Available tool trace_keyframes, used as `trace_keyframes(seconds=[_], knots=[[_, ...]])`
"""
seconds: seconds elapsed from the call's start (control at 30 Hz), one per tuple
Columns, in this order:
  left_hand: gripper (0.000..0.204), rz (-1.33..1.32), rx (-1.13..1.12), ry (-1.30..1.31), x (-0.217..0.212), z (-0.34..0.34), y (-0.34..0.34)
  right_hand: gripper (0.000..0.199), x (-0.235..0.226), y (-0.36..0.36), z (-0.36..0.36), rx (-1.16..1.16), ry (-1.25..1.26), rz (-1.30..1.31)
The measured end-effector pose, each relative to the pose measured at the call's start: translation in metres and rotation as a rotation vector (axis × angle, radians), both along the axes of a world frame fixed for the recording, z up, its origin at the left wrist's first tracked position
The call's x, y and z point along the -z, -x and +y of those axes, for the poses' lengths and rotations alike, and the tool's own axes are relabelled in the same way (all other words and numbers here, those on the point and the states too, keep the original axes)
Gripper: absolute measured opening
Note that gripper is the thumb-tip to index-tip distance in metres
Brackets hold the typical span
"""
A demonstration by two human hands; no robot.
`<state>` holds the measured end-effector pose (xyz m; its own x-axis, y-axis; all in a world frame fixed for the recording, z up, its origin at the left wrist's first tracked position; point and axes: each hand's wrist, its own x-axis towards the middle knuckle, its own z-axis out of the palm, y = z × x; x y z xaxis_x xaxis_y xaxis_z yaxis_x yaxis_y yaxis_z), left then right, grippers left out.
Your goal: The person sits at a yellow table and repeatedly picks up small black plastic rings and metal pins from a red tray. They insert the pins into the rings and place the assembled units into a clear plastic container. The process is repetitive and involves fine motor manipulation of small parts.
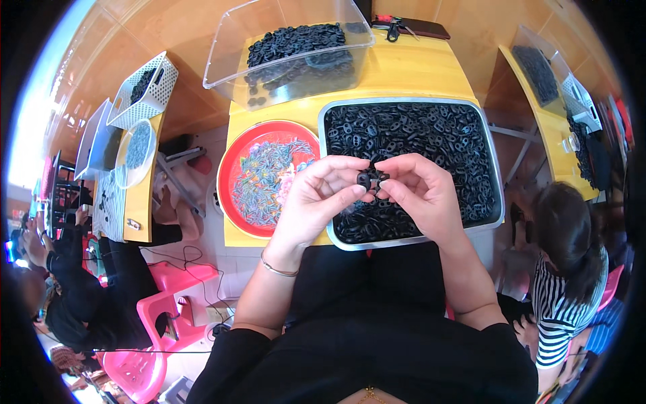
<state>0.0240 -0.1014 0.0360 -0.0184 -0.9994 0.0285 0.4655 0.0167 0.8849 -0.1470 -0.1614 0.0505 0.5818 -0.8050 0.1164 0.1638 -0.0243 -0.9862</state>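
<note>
Both of my hands meet over the metal tray (pixel 494 219), which is heaped with small black two-holed plastic pieces (pixel 410 128). Between the thumb and fingertips of my left hand (pixel 319 195) is a small black cord lock (pixel 367 179). My right hand (pixel 424 195) pinches its other side, and a bit of what looks like a metal spring shows there. Fingertips hide part of the cord lock. Left of the metal tray, partly behind my left hand, a round red tray (pixel 232 161) holds many small thin springs (pixel 259 185).
A clear plastic bin (pixel 225 64) of black pieces stands at the back of the yellow table (pixel 420 67). Scissors (pixel 393 30) and a dark case (pixel 427 28) lie behind it. Other people sit at side tables left and right. A pink chair (pixel 151 316) stands at left.
</note>
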Motion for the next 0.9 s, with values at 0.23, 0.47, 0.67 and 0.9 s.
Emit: trace_keyframes(seconds=[0.23, 0.47, 0.67, 0.9], knots=[[0.025, 0.037, 0.002, 0.002, 0.0036, -0.0005, -0.0027, 0.017, 0.0016, 0.0003, -0.0005, 0.019, 0.079, 0.057], [0.025, 0.01, -0.03, 0.009, 0.0026, 0.0004, -0.0009, 0.017, 0.0021, -0.0003, 0.0002, 0.039, 0.081, 0.067], [0.026, -0.102, -0.034, 0.024, 0.0024, 0.001, -0.0013, 0.017, -0.0021, -0.0005, 0.0013, 0.02, 0.027, 0.074], [0.027, -0.108, -0.049, 0.033, 0.0017, 0.001, -0.0006, 0.015, -0.0019, 0.0007, -0.0002, -0.021, -0.017, 0.047]])
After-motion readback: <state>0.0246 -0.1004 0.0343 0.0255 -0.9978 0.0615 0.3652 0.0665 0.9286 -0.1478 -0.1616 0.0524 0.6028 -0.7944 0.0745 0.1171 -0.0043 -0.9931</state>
